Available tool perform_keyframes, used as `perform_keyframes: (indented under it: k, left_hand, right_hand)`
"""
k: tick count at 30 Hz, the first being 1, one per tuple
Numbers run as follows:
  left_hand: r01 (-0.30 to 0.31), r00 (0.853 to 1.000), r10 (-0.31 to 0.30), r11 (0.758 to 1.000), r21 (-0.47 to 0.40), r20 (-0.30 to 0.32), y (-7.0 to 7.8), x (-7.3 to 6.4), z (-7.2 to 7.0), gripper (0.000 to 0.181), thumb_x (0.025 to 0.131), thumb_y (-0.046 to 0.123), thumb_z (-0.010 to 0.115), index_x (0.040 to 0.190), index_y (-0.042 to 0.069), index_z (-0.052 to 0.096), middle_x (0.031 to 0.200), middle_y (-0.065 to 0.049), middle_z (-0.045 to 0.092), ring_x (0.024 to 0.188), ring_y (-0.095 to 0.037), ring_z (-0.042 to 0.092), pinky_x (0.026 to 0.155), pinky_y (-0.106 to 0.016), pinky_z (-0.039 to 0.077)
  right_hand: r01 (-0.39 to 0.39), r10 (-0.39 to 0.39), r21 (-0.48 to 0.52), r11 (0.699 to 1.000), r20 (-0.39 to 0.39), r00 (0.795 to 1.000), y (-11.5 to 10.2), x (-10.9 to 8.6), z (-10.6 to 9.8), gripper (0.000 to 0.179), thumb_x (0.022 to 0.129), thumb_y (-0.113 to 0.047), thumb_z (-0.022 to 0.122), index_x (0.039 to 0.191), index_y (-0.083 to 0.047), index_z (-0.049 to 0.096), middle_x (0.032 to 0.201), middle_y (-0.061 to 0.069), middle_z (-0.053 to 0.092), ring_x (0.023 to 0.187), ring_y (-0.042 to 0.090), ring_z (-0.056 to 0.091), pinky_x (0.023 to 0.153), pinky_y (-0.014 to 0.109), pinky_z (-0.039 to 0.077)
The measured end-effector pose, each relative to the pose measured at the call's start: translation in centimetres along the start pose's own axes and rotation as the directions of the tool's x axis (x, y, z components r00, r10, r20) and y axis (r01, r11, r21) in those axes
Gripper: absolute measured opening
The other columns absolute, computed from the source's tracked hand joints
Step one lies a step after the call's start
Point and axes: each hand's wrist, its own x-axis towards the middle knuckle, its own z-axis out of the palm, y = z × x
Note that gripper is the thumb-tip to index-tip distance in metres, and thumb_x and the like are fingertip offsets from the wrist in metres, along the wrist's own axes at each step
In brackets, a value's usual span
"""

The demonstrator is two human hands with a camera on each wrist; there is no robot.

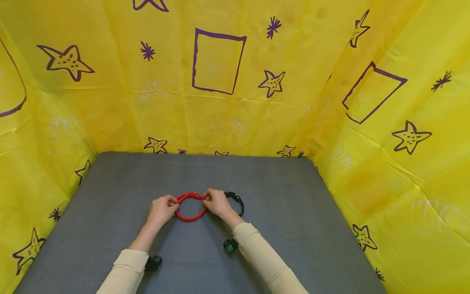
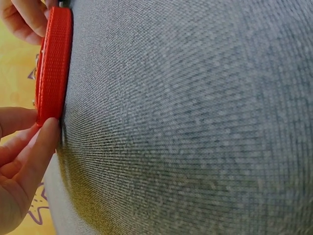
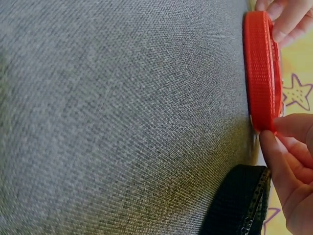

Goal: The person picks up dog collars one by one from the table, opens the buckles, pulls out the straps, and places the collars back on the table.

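A red buckled collar (image 1: 189, 219) of woven strap forms a ring on the grey surface, its metal buckle on the far side. My left hand (image 1: 162, 211) pinches its left side between thumb and fingers. On the opposite side my right hand (image 1: 217, 203) pinches the strap the same way. Both wrist views show the red collar (image 2: 55, 63) standing on its edge. Just right of my right hand lies a black collar (image 1: 241, 204), also buckled into a ring; the hand and wrist hide its left part. In the right wrist view the black collar (image 3: 234, 200) sits close below that hand.
The grey padded tabletop (image 1: 121, 179) spreads around both collars. Yellow fabric walls (image 1: 235, 122) with purple stars and frames rise at the back and both sides. A dark wrist camera (image 1: 153, 263) hangs under the left forearm, another wrist camera (image 1: 230, 245) under the right.
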Motion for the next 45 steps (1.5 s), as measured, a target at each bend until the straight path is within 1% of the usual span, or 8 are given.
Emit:
perform_keyframes:
  k: [3,8,17,26,31,36,40,45]
  left_hand:
    - [0.003,1.0,-0.003,1.0,-0.008,-0.001,0.01,-0.02,0.05,0.01,0.085,0.005,0.068,0.092,-0.003,0.068,0.073,-0.006,0.069,0.053,-0.01,0.06,0.052,-0.026,0.047]
    - [-0.002,1.0,0.002,1.0,-0.022,-0.008,0.15,-0.04,0.13,0.012,0.085,0.004,0.067,0.093,-0.005,0.067,0.074,-0.007,0.069,0.054,-0.011,0.062,0.053,-0.027,0.048]
    - [-0.032,0.998,0.033,0.999,0.023,-0.049,0.08,-0.13,0.33,0.012,0.084,0.006,0.069,0.092,-0.003,0.069,0.075,-0.006,0.068,0.067,-0.02,0.062,0.061,-0.033,0.048]
    - [-0.045,0.997,0.045,0.999,0.001,-0.059,-0.09,-0.23,0.54,0.01,0.083,0.004,0.068,0.09,-0.003,0.069,0.075,-0.007,0.069,0.063,-0.017,0.062,0.057,-0.029,0.048]
    - [-0.029,0.999,0.028,0.999,-0.018,-0.046,-0.12,-0.27,0.57,0.011,0.083,0.004,0.068,0.091,-0.003,0.068,0.076,-0.007,0.069,0.064,-0.016,0.063,0.056,-0.027,0.049]
    - [-0.027,0.999,0.026,0.999,-0.033,-0.046,0.05,-0.41,0.46,0.011,0.083,0.003,0.068,0.091,-0.004,0.068,0.076,-0.007,0.068,0.063,-0.016,0.063,0.054,-0.026,0.049]
    - [-0.044,0.997,0.042,0.999,-0.029,-0.063,0.29,-0.49,0.33,0.01,0.083,0.003,0.068,0.091,-0.003,0.068,0.076,-0.007,0.068,0.066,-0.019,0.064,0.057,-0.027,0.049]
    - [-0.062,0.994,0.058,0.997,-0.047,-0.091,0.77,-0.49,0.03,0.011,0.084,0.003,0.067,0.092,-0.004,0.068,0.079,-0.011,0.069,0.073,-0.025,0.067,0.063,-0.031,0.052]
  right_hand:
    - [-0.006,0.006,0.005,1.0,0.003,1.0,-0.05,0.01,0.03,0.008,0.086,-0.008,0.072,0.094,-0.007,0.071,0.072,-0.004,0.062,0.062,0.003,0.053,0.056,0.015,0.044]
    - [-0.011,0.011,-0.016,1.0,-0.004,1.0,-0.04,0.08,0.2,0.009,0.086,-0.008,0.072,0.095,-0.006,0.071,0.071,-0.005,0.061,0.061,0.003,0.052,0.055,0.015,0.044]
    - [-0.021,0.021,-0.011,1.0,-0.015,1.0,-0.03,0.0,0.54,0.011,0.086,-0.007,0.072,0.097,-0.006,0.071,0.072,-0.004,0.062,0.062,0.003,0.053,0.055,0.015,0.044]
    - [-0.008,0.007,-0.001,1.0,-0.036,0.999,-0.03,-0.24,0.67,0.01,0.085,-0.005,0.071,0.095,-0.005,0.072,0.072,-0.003,0.063,0.062,0.003,0.054,0.056,0.015,0.044]
    - [0.012,-0.012,0.001,1.0,-0.052,0.999,-0.01,-0.46,0.77,0.01,0.084,-0.004,0.071,0.094,-0.004,0.072,0.073,-0.003,0.064,0.063,0.003,0.056,0.056,0.015,0.045]
    - [0.026,-0.026,0.0,1.0,-0.063,0.998,0.08,-0.57,0.85,0.01,0.084,-0.004,0.07,0.094,-0.005,0.072,0.074,-0.003,0.065,0.065,0.003,0.057,0.059,0.014,0.046]
    - [0.033,-0.033,0.002,0.999,-0.084,0.996,0.26,-0.6,0.88,0.01,0.084,-0.006,0.07,0.094,-0.006,0.072,0.075,-0.004,0.065,0.066,0.003,0.057,0.06,0.014,0.046]
    - [0.037,-0.033,0.03,0.999,-0.104,0.994,0.09,-0.58,0.56,0.01,0.085,-0.007,0.07,0.096,-0.006,0.072,0.078,-0.004,0.066,0.069,0.003,0.058,0.062,0.014,0.047]
